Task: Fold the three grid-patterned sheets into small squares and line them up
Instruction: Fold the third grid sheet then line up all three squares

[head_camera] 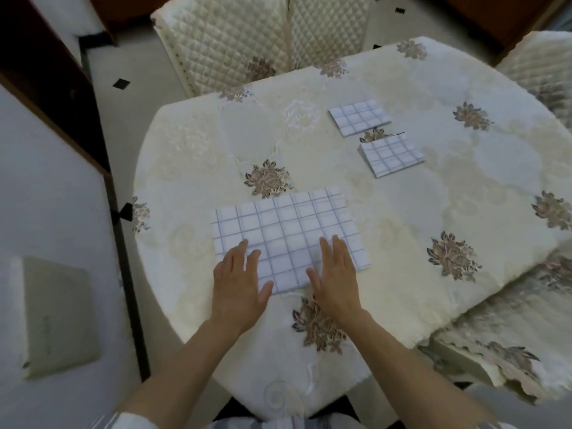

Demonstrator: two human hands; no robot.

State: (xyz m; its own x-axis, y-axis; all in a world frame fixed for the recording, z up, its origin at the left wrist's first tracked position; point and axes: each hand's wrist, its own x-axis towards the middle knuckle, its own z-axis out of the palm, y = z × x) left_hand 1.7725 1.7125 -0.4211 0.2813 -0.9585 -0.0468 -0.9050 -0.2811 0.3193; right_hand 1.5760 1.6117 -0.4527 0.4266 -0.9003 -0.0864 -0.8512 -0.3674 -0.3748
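A large white sheet with a blue grid (288, 224) lies flat on the table (433, 187), right in front of me. My left hand (238, 280) rests flat on its near left edge, fingers straight. Flat too, my right hand (335, 274) presses the near right part of the same sheet. Two small folded grid squares lie farther back on the right: one (359, 116) behind, the other (391, 154) just nearer and a little to its right, close but apart.
The table wears a cream cloth with brown flower patterns. A quilted chair (247, 41) stands at the far side, another chair (538, 66) at the far right, and a covered seat (495, 345) at the near right. A dark cabinet edge (62, 103) runs along the left.
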